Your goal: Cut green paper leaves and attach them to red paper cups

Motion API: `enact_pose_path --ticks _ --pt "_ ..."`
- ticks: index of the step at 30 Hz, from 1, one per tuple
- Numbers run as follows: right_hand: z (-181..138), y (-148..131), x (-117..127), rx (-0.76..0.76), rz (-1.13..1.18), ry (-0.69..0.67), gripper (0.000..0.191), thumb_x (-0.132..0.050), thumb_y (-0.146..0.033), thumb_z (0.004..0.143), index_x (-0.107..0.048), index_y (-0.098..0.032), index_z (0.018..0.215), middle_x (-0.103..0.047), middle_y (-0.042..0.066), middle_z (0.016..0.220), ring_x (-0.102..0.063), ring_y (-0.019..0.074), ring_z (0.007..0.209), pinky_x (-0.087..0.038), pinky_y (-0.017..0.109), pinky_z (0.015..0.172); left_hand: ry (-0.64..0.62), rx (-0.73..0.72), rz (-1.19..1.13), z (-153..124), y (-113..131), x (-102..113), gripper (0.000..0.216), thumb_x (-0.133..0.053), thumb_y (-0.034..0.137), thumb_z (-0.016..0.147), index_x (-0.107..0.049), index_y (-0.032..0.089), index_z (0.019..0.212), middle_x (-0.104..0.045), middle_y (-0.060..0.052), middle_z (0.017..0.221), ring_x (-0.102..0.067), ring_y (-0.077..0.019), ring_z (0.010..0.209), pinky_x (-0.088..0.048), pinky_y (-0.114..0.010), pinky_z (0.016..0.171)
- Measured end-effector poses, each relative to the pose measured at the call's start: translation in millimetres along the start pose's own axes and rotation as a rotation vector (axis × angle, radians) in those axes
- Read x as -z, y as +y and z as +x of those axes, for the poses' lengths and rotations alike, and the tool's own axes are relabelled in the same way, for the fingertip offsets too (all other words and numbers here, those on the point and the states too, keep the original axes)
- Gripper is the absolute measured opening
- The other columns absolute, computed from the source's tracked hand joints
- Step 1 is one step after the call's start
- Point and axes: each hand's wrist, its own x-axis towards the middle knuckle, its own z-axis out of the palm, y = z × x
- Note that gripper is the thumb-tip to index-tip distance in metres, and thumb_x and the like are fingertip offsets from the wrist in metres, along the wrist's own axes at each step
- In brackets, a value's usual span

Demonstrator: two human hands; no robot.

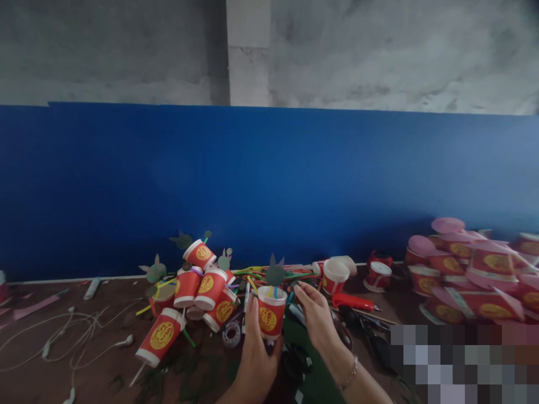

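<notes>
My left hand (257, 362) is wrapped round a red paper cup (268, 317) with a white rim and a yellow emblem, held upright. A dark cutout with two pointed ears (275, 274) stands above its rim on a short straw. Just right of the cup, my right hand (318, 320) pinches a small dark disc that seems to sit on a blue straw (290, 295); the fingertips partly hide it. Left of my hands lies a pile of similar cups (213, 288), several with eared cutouts and straws.
A tape roll (231, 334) and black scissors (296, 359) lie close to my hands. A red-handled tool (356, 302) is to the right, before more cups (336, 275). Pink-trimmed cups (475, 275) are heaped far right. White earphones (80, 336) spread left. A blue panel (269, 185) stands behind.
</notes>
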Motion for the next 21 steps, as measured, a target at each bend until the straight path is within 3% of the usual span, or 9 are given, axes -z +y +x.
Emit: enact_pose_path --ticks 6,12,16,21 --pt "-4.6 -4.8 -5.2 0.001 -0.045 -0.004 0.026 -0.077 -0.036 0.058 -0.067 -0.019 0.075 -0.063 -0.002 0.066 -0.055 0.0119 0.062 -0.043 0.021 0.059 -0.041 0.156 -0.084 1.2 -2.5 1.5 0.072 -0.052 0.031 0.084 -0.012 0.012 0.141 -0.025 -0.020 0.145 -0.022 -0.0294 0.135 -0.028 -0.048 0.107" --pt "-4.9 -7.9 -5.9 -0.021 -0.037 0.001 0.041 -0.078 -0.034 0.056 -0.069 -0.019 0.092 -0.067 0.001 0.075 -0.059 0.0147 0.070 -0.045 0.024 0.064 -0.016 0.105 -0.027 0.1 -5.2 -1.0 0.076 -0.053 0.029 0.082 -0.007 0.013 0.141 -0.025 -0.022 0.144 -0.023 -0.0310 0.134 -0.030 -0.051 0.105" --pt "-6.3 -7.0 -6.2 -0.031 -0.120 -0.031 0.027 -0.075 -0.038 0.061 -0.067 -0.016 0.072 -0.064 -0.001 0.065 -0.055 0.0123 0.059 -0.041 0.021 0.054 0.008 0.082 0.000 0.2 -4.3 0.1 0.075 -0.053 0.027 0.083 -0.008 0.014 0.141 -0.026 -0.022 0.143 -0.025 -0.0315 0.134 -0.032 -0.051 0.103" --pt "-5.9 -7.5 -4.6 -0.009 -0.222 -0.011 0.027 -0.073 -0.040 0.063 -0.062 -0.015 0.062 -0.054 -0.005 0.054 -0.044 0.0076 0.050 -0.032 0.019 0.046 0.015 0.078 0.006 1.1 -1.5 1.9 0.075 -0.053 0.028 0.082 -0.008 0.013 0.141 -0.027 -0.022 0.143 -0.026 -0.0317 0.133 -0.033 -0.050 0.103"
